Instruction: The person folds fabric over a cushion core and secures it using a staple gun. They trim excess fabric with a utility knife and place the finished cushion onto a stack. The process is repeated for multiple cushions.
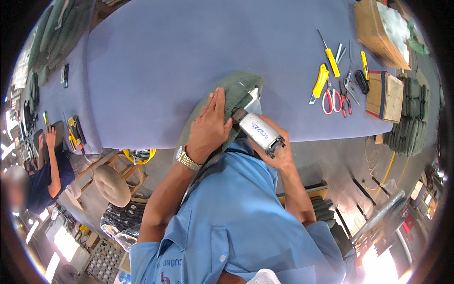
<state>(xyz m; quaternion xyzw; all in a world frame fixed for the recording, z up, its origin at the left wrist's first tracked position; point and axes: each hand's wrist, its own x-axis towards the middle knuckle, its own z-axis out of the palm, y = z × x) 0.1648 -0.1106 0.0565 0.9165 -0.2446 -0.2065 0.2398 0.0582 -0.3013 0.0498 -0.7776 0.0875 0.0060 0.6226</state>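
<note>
green felt piece (231, 92) under flat, open left hand (208, 128); right hand (279, 151) grips clipper (257, 130), nose up-left.

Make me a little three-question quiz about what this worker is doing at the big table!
1. True or false: the left hand lies flat on the green felt cap-shaped piece.
2. Which thing does the right hand grip?
A. the yellow-handled screwdriver
B. the silver-bodied electric hand clipper
C. the red-handled scissors
3. Fill in: the tools lie on the table's ____ cloth cover.

Key: 1 true. 2 B, its head touches the green piece. 3 blue-purple.
</note>
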